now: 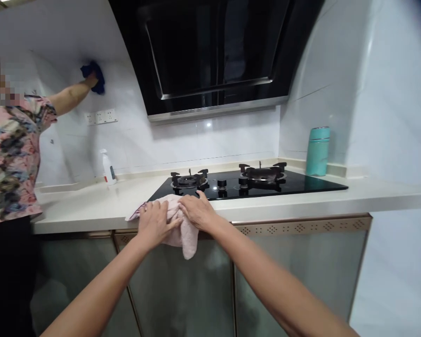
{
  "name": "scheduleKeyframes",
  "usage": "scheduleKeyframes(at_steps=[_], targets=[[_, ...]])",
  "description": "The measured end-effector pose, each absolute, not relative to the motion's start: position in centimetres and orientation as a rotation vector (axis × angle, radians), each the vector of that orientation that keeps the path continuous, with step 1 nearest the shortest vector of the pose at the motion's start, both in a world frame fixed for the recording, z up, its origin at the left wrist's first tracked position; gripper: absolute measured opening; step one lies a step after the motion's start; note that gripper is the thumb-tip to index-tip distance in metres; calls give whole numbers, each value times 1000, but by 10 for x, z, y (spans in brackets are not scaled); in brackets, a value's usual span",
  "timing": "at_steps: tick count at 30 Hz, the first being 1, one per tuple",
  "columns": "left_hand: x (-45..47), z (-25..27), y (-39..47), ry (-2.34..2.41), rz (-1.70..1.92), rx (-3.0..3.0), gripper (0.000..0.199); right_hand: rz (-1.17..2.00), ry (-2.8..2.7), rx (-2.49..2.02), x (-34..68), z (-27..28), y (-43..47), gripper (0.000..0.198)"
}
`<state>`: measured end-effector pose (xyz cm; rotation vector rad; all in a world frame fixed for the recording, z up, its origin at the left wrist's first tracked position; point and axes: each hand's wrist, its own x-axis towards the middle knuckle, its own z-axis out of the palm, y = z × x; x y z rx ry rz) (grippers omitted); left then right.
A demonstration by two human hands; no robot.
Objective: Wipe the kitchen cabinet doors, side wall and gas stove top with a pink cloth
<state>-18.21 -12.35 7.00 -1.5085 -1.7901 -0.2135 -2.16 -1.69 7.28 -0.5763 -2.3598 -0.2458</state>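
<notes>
A pale pink cloth (175,222) lies bunched over the counter's front edge, with one end hanging down before the cabinet. My left hand (156,222) presses on its left side, fingers curled over the fabric. From the right, my right hand (198,210) grips the cloth, its thumb pointing up towards the cooktop. Just behind both hands is the black glass gas cooktop (298,182). Its left burner (188,180) is nearest to them, and the right burner (263,174) sits farther off.
A black range hood (214,51) overhangs the cooktop. A turquoise flask (317,152) stands at the right, a white spray bottle (107,167) at the left rear. On the left, a person (12,159) in a floral top holds a blue cloth (97,79) against the wall.
</notes>
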Motion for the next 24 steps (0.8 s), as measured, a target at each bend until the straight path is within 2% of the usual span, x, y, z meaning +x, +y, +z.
scheduleKeyframes(at_steps=[13,16,19,21,24], targets=[[45,71,-35,-1519,-382,-2042,77,-518,-1957,-1058,218,32,61,38],[44,79,-32,-1433,-437,-2282,70,-577,-1863,-1255,234,42,52,40],[7,90,-37,-1391,-655,-2492,61,-499,-1820,-1384,219,56,33,47],[-28,97,-43,-1445,-816,-2449,55,-442,-1867,-1370,193,60,22,49],[-80,107,-52,-1618,-837,-2170,40,-447,-1973,-1270,142,60,8,48]])
